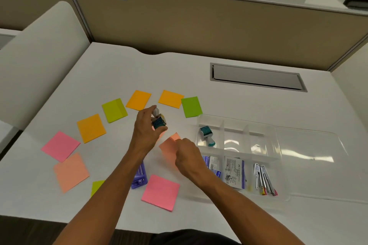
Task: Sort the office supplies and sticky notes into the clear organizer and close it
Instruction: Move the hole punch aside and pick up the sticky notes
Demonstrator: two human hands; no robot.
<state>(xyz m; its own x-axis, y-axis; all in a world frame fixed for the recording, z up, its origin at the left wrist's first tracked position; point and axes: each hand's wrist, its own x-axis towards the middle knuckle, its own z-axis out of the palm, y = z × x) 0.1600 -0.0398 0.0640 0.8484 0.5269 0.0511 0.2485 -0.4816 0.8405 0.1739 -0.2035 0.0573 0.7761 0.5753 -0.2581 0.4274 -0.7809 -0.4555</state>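
A small stamp (159, 121) is held up over the table (239, 105) by the left hand (148, 129). An orange note (169, 145) is pinched by the right hand (187, 155). The note could be bent if it is squeezed hard, well short of the clear organizer (249, 137).

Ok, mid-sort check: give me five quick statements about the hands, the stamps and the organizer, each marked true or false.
1. The left hand holds a teal stamp above the desk. True.
2. The right hand pinches a green sticky note. False: it pinches a salmon sticky note.
3. The clear organizer has its lid shut. False: the lid lies open to the right.
4. A second teal stamp lies in the organizer's far left compartment. True.
5. The purple stapler is inside the organizer. False: it lies on the desk, partly hidden by the left forearm.
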